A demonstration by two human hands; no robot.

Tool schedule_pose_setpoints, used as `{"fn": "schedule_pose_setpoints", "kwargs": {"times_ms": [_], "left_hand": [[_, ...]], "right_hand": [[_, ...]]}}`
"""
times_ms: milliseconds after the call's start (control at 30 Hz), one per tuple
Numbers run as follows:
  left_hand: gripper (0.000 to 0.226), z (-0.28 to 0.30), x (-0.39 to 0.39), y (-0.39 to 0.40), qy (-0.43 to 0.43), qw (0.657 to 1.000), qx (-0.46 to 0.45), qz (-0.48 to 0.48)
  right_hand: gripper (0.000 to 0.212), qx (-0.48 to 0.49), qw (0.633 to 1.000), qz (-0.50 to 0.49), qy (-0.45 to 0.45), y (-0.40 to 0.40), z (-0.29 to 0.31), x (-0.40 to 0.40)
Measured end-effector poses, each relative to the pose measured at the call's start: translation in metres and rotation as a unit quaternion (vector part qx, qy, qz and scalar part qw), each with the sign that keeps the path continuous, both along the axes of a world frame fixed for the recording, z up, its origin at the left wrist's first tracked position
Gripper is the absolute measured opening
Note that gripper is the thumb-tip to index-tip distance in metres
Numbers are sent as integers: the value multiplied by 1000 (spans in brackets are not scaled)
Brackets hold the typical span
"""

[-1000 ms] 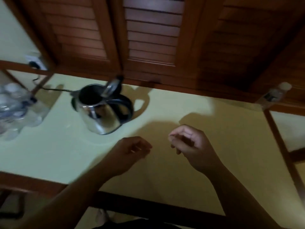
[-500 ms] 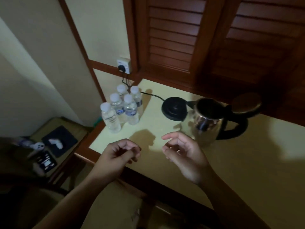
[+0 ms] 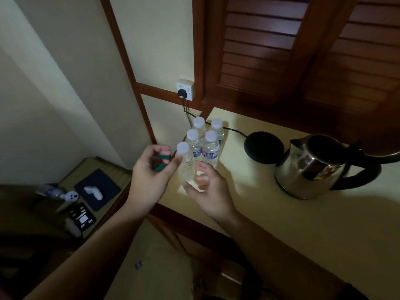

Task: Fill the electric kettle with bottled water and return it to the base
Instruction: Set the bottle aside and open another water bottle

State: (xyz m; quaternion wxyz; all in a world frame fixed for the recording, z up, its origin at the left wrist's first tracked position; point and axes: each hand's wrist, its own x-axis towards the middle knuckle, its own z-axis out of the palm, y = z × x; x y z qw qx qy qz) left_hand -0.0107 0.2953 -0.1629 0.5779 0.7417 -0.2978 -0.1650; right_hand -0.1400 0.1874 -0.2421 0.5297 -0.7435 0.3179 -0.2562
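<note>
Several clear water bottles with white caps stand at the table's left corner. The nearest water bottle [image 3: 184, 163] is between my hands. My right hand [image 3: 208, 191] curves its thumb and fingers round that bottle's lower part. My left hand [image 3: 151, 169] is loosely curled on the bottle's left, with the thumb tip against its upper side. The steel electric kettle [image 3: 311, 167] stands on the table to the right, lid open, black handle facing right. It is off its round black base [image 3: 265, 146], which lies just left of it.
The base's cord runs to a wall socket [image 3: 185, 91] behind the bottles [image 3: 211, 146]. Louvred wooden shutters [image 3: 281, 50] back the pale table [image 3: 281, 224]. A lower side table [image 3: 95, 187] at left holds a dark pad, remotes and a lying bottle.
The view has swung left, away from the kettle. Both hands moved from the table's front edge up to the nearest bottle, and my right hand has curved round it.
</note>
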Motion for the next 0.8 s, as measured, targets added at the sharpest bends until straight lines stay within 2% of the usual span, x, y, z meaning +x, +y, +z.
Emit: {"fn": "schedule_pose_setpoints", "kwargs": {"times_ms": [167,400,500,700,800], "left_hand": [[36,-5,8,-10,-13,999,0,-45],[42,-5,13,-14,-23,997,-3,-79],[47,-5,11,-14,-60,992,18,-111],[51,3,-9,-28,-157,956,30,-247],[36,9,-31,-47,-188,927,25,-324]], "right_hand": [[57,-9,998,-64,-26,3,-11,27],[39,-55,991,-104,-65,-2,-10,35],[40,-89,991,-98,-33,-5,-9,18],[54,-99,990,-98,7,-12,-5,-49],[53,-65,992,-109,-7,-16,2,-88]]}}
